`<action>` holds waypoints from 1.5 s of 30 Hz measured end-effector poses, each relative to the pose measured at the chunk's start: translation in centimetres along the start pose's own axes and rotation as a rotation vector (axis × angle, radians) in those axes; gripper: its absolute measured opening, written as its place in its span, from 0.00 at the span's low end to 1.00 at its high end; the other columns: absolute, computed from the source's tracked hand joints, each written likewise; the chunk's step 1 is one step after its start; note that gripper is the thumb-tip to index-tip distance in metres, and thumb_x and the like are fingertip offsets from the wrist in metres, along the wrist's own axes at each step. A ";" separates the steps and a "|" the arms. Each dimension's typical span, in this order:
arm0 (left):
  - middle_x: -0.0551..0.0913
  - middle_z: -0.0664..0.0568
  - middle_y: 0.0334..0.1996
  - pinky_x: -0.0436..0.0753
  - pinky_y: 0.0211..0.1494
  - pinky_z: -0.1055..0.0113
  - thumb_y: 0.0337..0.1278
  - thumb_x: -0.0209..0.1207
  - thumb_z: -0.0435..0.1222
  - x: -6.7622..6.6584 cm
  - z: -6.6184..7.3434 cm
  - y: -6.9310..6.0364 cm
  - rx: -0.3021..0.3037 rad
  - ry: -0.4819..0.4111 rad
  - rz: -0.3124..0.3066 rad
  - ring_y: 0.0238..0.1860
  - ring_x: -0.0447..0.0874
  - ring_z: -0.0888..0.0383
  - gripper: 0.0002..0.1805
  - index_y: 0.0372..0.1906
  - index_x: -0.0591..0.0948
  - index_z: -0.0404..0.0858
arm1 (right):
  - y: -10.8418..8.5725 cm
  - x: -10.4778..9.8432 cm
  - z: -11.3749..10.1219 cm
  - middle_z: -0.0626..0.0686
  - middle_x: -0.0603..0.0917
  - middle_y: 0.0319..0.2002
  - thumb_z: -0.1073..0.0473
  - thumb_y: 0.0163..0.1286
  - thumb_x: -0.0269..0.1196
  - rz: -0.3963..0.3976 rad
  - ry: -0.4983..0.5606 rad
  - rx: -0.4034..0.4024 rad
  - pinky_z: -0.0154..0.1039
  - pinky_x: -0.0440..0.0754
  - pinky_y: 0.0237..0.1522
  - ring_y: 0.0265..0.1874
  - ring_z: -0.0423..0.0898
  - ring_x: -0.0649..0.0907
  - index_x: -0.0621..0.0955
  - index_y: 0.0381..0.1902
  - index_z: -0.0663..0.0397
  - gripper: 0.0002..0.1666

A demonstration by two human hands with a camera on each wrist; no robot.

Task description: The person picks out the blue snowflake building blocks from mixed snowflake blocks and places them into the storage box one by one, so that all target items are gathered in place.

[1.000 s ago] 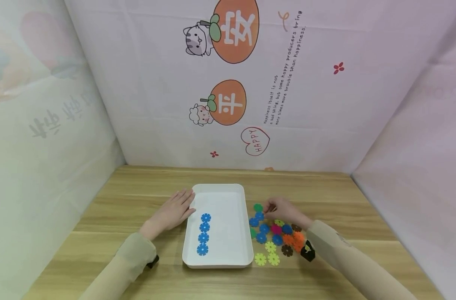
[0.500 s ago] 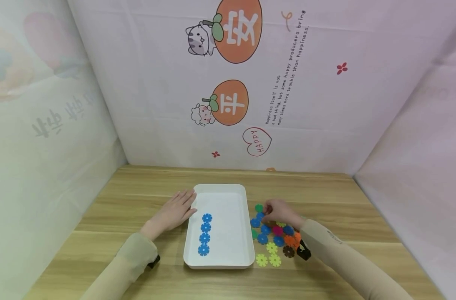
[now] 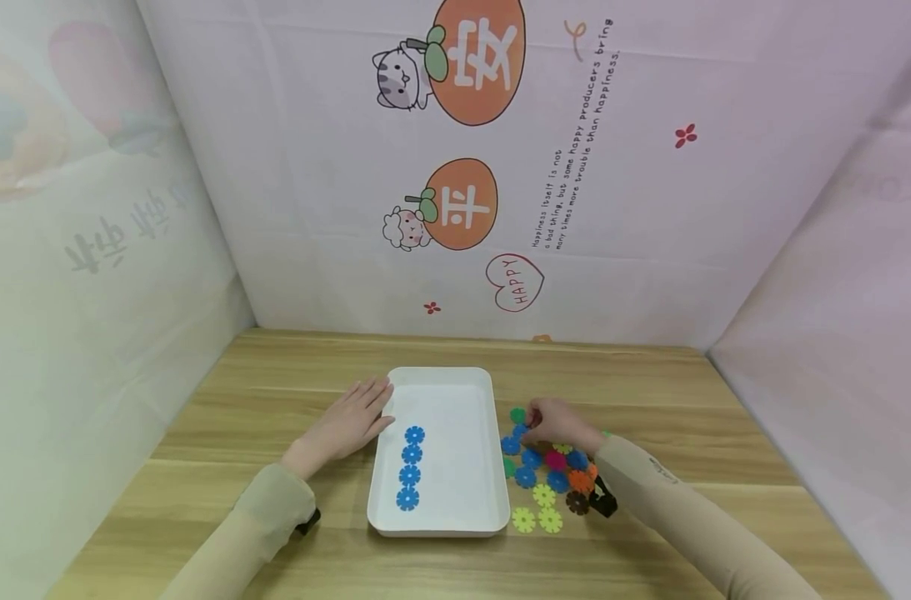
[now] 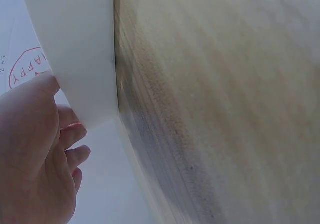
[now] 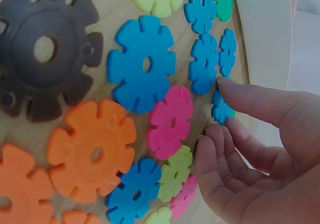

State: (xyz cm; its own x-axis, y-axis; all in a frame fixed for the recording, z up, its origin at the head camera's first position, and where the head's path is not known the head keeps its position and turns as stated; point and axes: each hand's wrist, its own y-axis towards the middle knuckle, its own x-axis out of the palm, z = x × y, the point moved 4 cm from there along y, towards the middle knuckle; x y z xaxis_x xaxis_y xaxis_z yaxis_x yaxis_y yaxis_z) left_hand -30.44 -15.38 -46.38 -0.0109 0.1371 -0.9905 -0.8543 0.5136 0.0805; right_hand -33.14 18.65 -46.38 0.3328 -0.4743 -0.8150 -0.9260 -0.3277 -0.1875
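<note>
My left hand point(image 3: 350, 421) rests with its fingers over the left rim of a white tray point(image 3: 458, 417). In the left wrist view the hand point(image 4: 40, 154) lies against the tray's wall point(image 4: 80, 49). Several blue snowflake discs point(image 3: 409, 475) stand in a column inside the tray. Right of the tray, my right hand point(image 3: 566, 423) reaches down into loose snowflake discs, fingers curled. The right wrist view shows its thumb and index fingertip at opposite edges of a blue snowflake disc point(image 5: 218, 105), pinching it; the fingers hide part of that disc.
Around the right hand lie blue, yellow point(image 3: 550, 521), orange point(image 3: 581, 481), pink point(image 3: 556, 461), brown point(image 3: 578, 502) and green discs point(image 3: 518, 415) on the wooden table point(image 3: 320, 550). Printed cloth walls point(image 3: 312, 183) enclose the table at the back and both sides.
My right hand has shifted slightly among the discs, its wrist and forearm moving a little left, and its fingers have closed in on a blue disc. The left hand stays on the tray.
</note>
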 end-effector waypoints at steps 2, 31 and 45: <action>0.58 0.37 0.77 0.57 0.81 0.44 0.77 0.44 0.49 0.0 0.0 0.1 -0.001 -0.001 -0.002 0.78 0.54 0.38 0.34 0.75 0.60 0.30 | 0.1 0.0 0.1 0.51 0.78 0.29 0.62 0.55 0.74 -0.002 0.005 -0.004 0.34 0.73 0.29 0.27 0.44 0.74 0.77 0.33 0.62 0.16; 0.57 0.38 0.77 0.57 0.80 0.44 0.78 0.43 0.49 0.1 -0.2 0.1 -0.003 0.011 -0.010 0.78 0.54 0.38 0.34 0.75 0.60 0.30 | 1.1 -4.1 -3.5 0.58 0.84 0.39 0.65 0.68 0.62 0.050 0.148 -0.143 0.45 0.87 0.41 0.34 0.45 0.82 0.80 0.42 0.65 0.08; 0.58 0.38 0.77 0.57 0.81 0.44 0.78 0.44 0.49 0.2 -0.1 0.0 -0.007 0.011 -0.011 0.78 0.54 0.38 0.34 0.75 0.60 0.31 | 5.2 -0.3 -8.8 0.53 0.84 0.36 0.64 0.69 0.64 -0.063 0.133 -0.147 0.37 0.86 0.38 0.32 0.43 0.83 0.82 0.39 0.59 0.03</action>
State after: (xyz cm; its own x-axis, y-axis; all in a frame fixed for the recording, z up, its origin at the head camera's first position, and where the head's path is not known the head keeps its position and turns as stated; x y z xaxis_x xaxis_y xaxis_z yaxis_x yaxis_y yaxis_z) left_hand -30.54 -15.47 -46.55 -0.0069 0.1223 -0.9925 -0.8579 0.5091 0.0687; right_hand -36.46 9.90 -42.21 0.4190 -0.5497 -0.7227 -0.8698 -0.4715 -0.1456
